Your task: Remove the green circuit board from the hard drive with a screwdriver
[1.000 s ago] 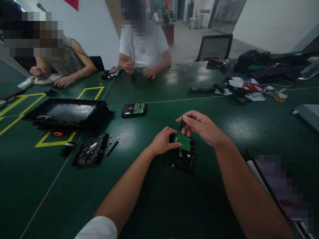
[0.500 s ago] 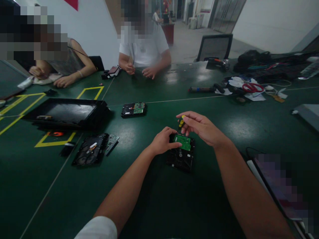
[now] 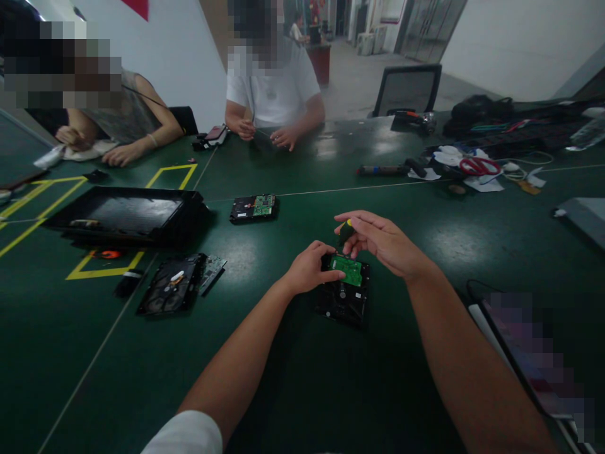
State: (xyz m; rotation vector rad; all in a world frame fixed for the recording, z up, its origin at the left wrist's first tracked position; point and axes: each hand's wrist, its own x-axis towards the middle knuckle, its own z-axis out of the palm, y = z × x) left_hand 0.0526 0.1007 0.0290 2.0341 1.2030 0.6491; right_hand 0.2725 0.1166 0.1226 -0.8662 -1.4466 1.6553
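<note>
A dark green table [image 3: 302, 384] fills most of the view, its glossy top crossed by thin pale seams and, on the left, marked with yellow tape [image 3: 99, 272]. The hard drive [image 3: 343, 306] lies flat near the middle, directly in front of the wearer. The left hand [image 3: 307, 271] grips its far left part, thumb on the green circuit board [image 3: 352, 272]; the right hand [image 3: 382, 243], just beside it, is closed around a small yellow-and-black screwdriver [image 3: 346, 232] above the far edge (whether its tip touches a screw is hidden). To the left lie a second drive [image 3: 170, 287] with a loose board [image 3: 212, 274] and a black tray [image 3: 192, 205]. Across the table sit two people, one in a white shirt [image 3: 278, 101]. An office chair [image 3: 407, 91] stands beyond, with glass doors [image 3: 428, 28] behind.
</note>
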